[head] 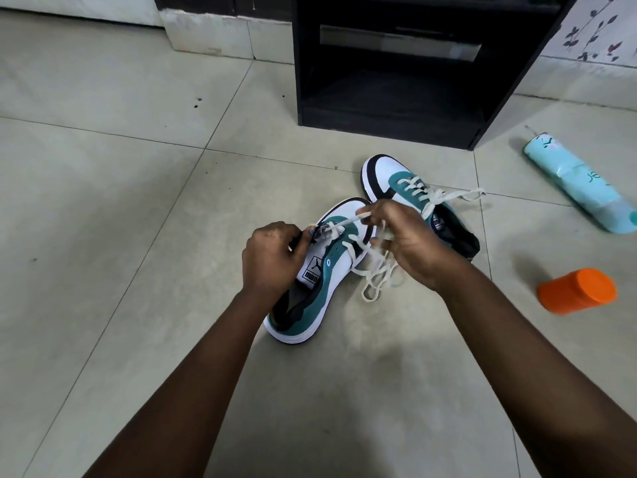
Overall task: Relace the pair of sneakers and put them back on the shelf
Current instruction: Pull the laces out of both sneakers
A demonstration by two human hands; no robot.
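Observation:
Two white, teal and black sneakers lie on the tiled floor. The near sneaker (pixel 310 288) rests tilted, toe pointing away, with only part of its lacing done. My left hand (pixel 269 257) grips its upper edge near the eyelets. My right hand (pixel 403 243) pinches the white lace (pixel 348 222), which runs taut across the tongue; the loose lace end (pixel 374 284) hangs in loops beside the shoe. The far sneaker (pixel 400 181) lies behind my right hand, laced, with its ends trailing to the right. The black shelf unit (pixel 389 122) stands just beyond.
A pale teal bottle (pixel 579 188) lies on its side at the right. An orange cup or lid (pixel 579 289) lies nearer, also at the right. A white tiled plinth (pixel 213 36) runs along the back left wall. Bare floor tiles spread to the left.

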